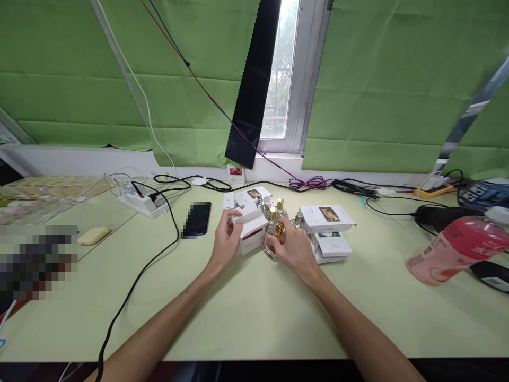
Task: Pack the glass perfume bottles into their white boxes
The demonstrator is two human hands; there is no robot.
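Left hand [226,240] pinching a small white cardboard box with a dark red band [253,236]; right hand [295,247] closed around a clear glass bottle with a gold cap [279,228], mid-table.
Right fingers cover part of the bottle; other capped bottles behind crowd together, count unclear. Pixelated dark object [35,265] at left unreadable; pink-labelled plastic drink bottle [445,249] cut off by right edge. Held box upright beside the held bottle, top flap up; more white printed boxes [328,217] both sides. Pale yellow-green tabletop [254,318], black cables [175,233], green window coverings [382,79], narrow bright window [280,74].
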